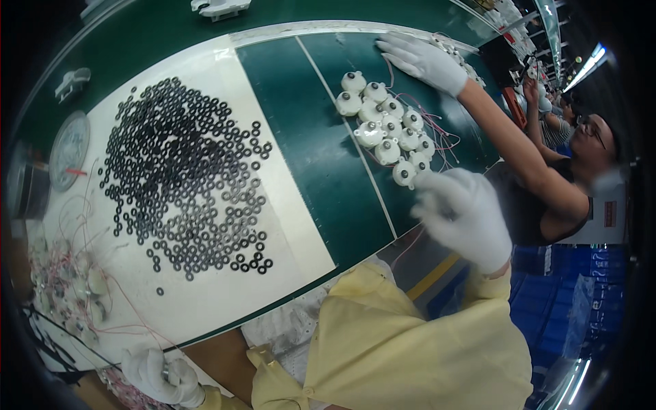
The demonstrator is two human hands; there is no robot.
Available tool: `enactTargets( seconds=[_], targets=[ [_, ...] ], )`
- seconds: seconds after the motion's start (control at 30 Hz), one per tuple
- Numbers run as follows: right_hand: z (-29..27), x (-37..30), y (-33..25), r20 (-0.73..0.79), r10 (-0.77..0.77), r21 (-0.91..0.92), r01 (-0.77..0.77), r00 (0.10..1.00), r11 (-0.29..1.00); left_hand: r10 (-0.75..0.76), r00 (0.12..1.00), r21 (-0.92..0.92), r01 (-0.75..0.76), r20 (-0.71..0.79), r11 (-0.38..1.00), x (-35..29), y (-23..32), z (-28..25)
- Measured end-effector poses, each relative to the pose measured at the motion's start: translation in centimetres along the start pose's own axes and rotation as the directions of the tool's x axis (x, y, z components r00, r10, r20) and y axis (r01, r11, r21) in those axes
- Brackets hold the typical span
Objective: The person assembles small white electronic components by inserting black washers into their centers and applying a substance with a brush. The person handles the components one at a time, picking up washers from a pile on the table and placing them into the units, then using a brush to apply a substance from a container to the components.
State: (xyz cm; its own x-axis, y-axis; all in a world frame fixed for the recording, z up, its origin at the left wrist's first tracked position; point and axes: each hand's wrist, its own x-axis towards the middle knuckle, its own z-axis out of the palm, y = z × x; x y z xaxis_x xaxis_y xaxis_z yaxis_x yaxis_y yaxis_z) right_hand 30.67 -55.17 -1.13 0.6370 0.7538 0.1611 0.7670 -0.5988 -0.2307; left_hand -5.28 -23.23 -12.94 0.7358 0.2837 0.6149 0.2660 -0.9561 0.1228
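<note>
My right hand (466,222), in a white glove and blurred by motion, is curled at the near edge of a cluster of round white geared motors (389,126). Its fingertips are beside the nearest motor (404,173); whatever they hold is hidden. A thin red wire (408,247) hangs below that hand. Down at the lower left, my left hand (160,377), also gloved, has its fingers closed round a small greyish thing that I cannot make out. Close to it lies a heap of white motors with red wires (72,290).
Many black rubber rings (184,157) spread over the white board (294,239). A co-worker's gloved hand (425,65) rests flat on the green mat (277,75), beyond the motors. A round clear dish (70,152) is at the left. Blue crates (567,294) stand at the right.
</note>
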Motion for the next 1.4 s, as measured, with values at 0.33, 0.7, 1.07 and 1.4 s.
enactTargets(
  seconds=[0.33, 0.7, 1.07, 1.4],
  targets=[
    [-0.6, 5.1, 10.4, -0.173, -0.142, -0.225, 0.101, 0.975, 0.969, 0.022, 0.997, 0.035, -0.019, -0.077, 0.999, 1.9, 0.3, 0.1],
    [1.3, 11.8, 13.1, 0.102, -0.300, 0.134, 0.285, 0.949, 0.949, 0.036, 0.996, 0.235, -0.017, -0.077, 0.972, 2.3, 1.4, -3.0],
    [-0.3, 12.0, 12.8, 0.167, -0.298, 0.241, 0.255, 0.940, 0.937, -0.577, 0.589, -0.102, 0.644, -0.566, 0.758, 6.8, 2.1, -4.7],
    [-0.3, 11.7, -8.3, -0.284, -0.804, 0.092, 0.849, 0.523, 0.520, -0.514, 0.842, -0.889, 0.101, -0.163, 0.447, 11.7, 6.1, -3.4]
  ],
)
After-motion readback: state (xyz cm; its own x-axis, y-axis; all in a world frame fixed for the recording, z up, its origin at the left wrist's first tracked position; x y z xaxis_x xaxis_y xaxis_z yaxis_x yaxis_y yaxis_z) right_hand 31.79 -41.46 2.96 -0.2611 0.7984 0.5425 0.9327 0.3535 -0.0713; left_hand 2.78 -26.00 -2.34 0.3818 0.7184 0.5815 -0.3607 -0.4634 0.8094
